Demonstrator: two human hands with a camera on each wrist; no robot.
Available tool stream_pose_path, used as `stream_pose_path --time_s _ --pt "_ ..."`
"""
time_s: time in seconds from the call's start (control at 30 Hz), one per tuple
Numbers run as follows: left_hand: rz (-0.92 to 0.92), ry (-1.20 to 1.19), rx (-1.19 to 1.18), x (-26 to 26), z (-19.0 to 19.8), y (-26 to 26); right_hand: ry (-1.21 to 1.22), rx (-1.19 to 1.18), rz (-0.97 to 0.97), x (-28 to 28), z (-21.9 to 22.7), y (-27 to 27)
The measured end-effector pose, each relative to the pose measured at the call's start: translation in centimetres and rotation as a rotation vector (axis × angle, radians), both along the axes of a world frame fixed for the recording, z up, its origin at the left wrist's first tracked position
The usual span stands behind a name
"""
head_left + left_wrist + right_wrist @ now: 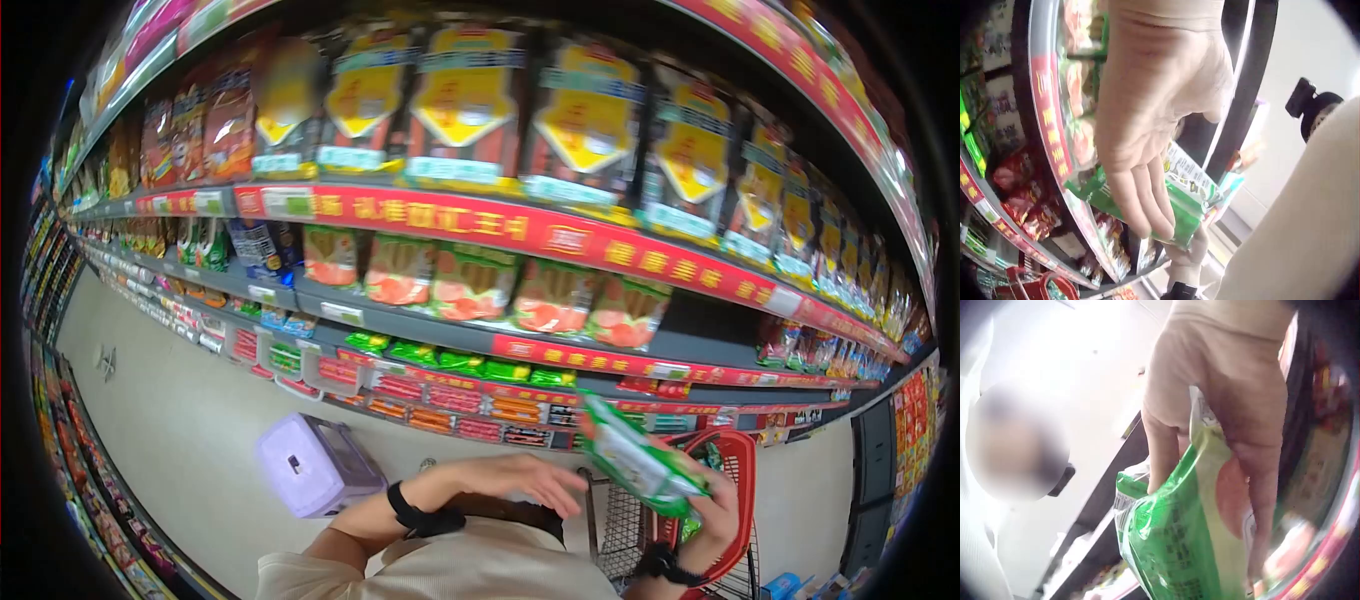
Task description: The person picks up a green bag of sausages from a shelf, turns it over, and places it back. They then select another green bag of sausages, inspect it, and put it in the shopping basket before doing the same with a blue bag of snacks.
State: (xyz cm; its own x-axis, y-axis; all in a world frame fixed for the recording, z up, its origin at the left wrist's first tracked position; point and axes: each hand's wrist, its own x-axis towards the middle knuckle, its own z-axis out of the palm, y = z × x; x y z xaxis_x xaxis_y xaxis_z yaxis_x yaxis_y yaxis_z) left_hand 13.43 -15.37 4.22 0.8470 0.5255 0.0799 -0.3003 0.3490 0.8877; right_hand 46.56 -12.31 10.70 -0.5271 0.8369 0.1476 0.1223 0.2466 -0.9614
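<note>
One green packet (640, 462) slants up-left, held in the right grip (712, 512); left grip (525, 480) relaxed, empty.

Green packet (640, 465) with a white printed panel, pinched in the fingers (1166, 456) of the right hand (715, 515). Beyond the fingers, red shelf strips (520, 232) with yellow lettering, green-and-orange packs (470, 285), dark bags with yellow labels (465, 100). Below, red cart (738, 500); left, lilac stool (312, 465) on pale floor (170, 420).

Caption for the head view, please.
Right hand holds a green packet over a red cart; left hand open.
</note>
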Motion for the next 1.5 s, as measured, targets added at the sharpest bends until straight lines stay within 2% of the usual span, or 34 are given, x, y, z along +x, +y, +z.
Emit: stream_pose_path --time_s 0.07,0.1,0.13,0.17,0.2,0.27,0.3,0.33,0.37,0.4,0.43,0.5,0.53,0.6,0.63,0.7,0.73,0.83,0.87,0.9,0.97,1.0,1.03,1.07,1.1,1.13,1.17,1.23,1.27,1.33,1.4,1.43,1.5 --pt "0.039 -0.164 -0.213 -5.7 -0.7 -0.7 -0.117 0.029 0.332 -9.9 3.3 2.0" --pt "0.061 -0.174 -0.212 -8.3 -0.6 -1.9 -0.144 0.205 0.527 -14.7 4.5 2.8" --pt "0.223 -0.257 -0.316 -11.0 -0.2 -3.1 -0.259 0.318 0.578 -17.9 4.9 2.8" --pt "0.382 -0.334 -0.414 -13.5 0.5 -4.0 -0.276 0.445 0.612 -21.3 5.2 2.2" --pt "0.393 -0.329 -0.409 -15.0 0.8 -5.0 -0.292 0.569 0.639 -24.4 5.4 1.6" --pt "0.888 -0.317 -0.560 -17.1 0.8 -7.0 -0.412 0.796 0.838 -28.4 6.0 0.1" --pt "0.890 -0.322 -0.563 -18.2 0.6 -7.4 -0.446 0.861 0.901 -29.8 5.7 -0.7" --pt "1.104 -0.196 -0.450 -19.2 0.2 -7.9 -0.451 0.851 0.906 -31.3 5.6 -1.1" --pt "1.308 -0.060 -0.334 -20.1 -0.2 -8.6 -0.370 0.691 0.975 -32.8 5.2 -1.3" --pt "1.306 -0.064 -0.352 -21.2 -0.1 -9.5 -0.288 0.528 1.037 -33.9 4.7 -1.3" --pt "1.319 -0.053 -0.332 -22.5 0.6 -10.3 -0.292 0.514 1.044 -34.4 3.7 -0.8" --pt "1.340 -0.043 -0.316 -24.0 1.8 -11.2 -0.203 -0.021 0.706 -35.3 1.2 0.7" --pt "1.384 -0.056 -0.276 -24.4 2.4 -11.4 -0.205 -0.022 0.715 -36.2 0.4 1.0" --pt "1.443 -0.089 -0.198 -25.1 2.8 -11.3 0.050 -0.084 0.428 -38.0 -0.9 1.1" --pt "1.446 -0.089 -0.205 -25.4 2.7 -11.1 0.047 -0.090 0.430 -38.5 -1.8 0.8" --pt "1.438 -0.038 -0.149 -25.9 2.3 -10.4 0.148 -0.438 0.676 -39.2 -3.4 -0.6" --pt "1.393 -0.009 -0.124 -26.2 2.5 -10.2 0.102 -0.289 0.703 -39.8 -3.4 -1.4" --pt "1.402 0.020 -0.020 -26.5 3.1 -8.8 0.033 -0.362 0.558 -40.2 -2.8 -2.7" --pt "1.326 0.145 -0.038 -27.3 2.6 -8.7 0.107 -0.428 0.505 -40.1 -3.1 -2.8" --pt "1.312 0.149 -0.038 -27.0 3.1 -8.0 0.113 -0.430 0.491 -40.0 -3.0 -2.8" --pt "1.555 0.071 0.006 -25.7 4.5 -6.2 0.097 -0.271 0.349 -39.7 -2.4 -2.7" --pt "1.419 0.085 -0.018 -26.2 4.4 -6.4 0.044 -0.123 0.275 -39.6 -2.4 -2.6" --pt "1.408 0.082 -0.012 -25.9 3.1 -5.7 0.045 -0.117 0.263 -39.5 -1.9 -2.6" --pt "1.468 0.021 -0.058 -25.4 0.6 -4.6 -0.052 0.042 0.249 -39.3 -1.1 -2.8" --pt "1.528 -0.038 -0.105 -24.7 0.2 -3.8 -0.151 0.199 0.235 -39.2 -0.6 -2.9" --pt "1.514 -0.099 -0.221 -23.8 1.0 -3.8 -0.065 0.247 0.322 -38.9 -1.3 -2.6" --pt "1.508 -0.096 -0.219 -23.9 -0.1 -3.7 -0.008 0.115 0.459 -38.5 -1.2 -2.7" --pt "0.932 -0.708 -0.237 -24.4 -1.1 -3.7 0.031 -0.025 0.640 -38.3 0.3 -2.7" --pt "0.914 -0.783 -0.339 -24.2 -1.4 -4.0 0.034 -0.020 0.634 -38.5 -0.2 -1.8" --pt "0.944 -0.799 -0.334 -24.5 -1.6 -4.2 0.034 -0.006 0.273 -39.1 -2.5 0.4" --pt "0.979 -0.814 -0.269 -25.1 -2.3 -4.3 -0.107 0.409 -0.029 -41.1 -3.5 2.8" --pt "0.979 -0.816 -0.265 -25.2 -2.3 -4.4 -0.107 0.412 -0.026 -41.9 -3.9 3.8" --pt "0.990 -0.796 -0.255 -25.3 -2.1 -5.0 -0.169 0.710 0.017 -43.3 -4.8 5.2"
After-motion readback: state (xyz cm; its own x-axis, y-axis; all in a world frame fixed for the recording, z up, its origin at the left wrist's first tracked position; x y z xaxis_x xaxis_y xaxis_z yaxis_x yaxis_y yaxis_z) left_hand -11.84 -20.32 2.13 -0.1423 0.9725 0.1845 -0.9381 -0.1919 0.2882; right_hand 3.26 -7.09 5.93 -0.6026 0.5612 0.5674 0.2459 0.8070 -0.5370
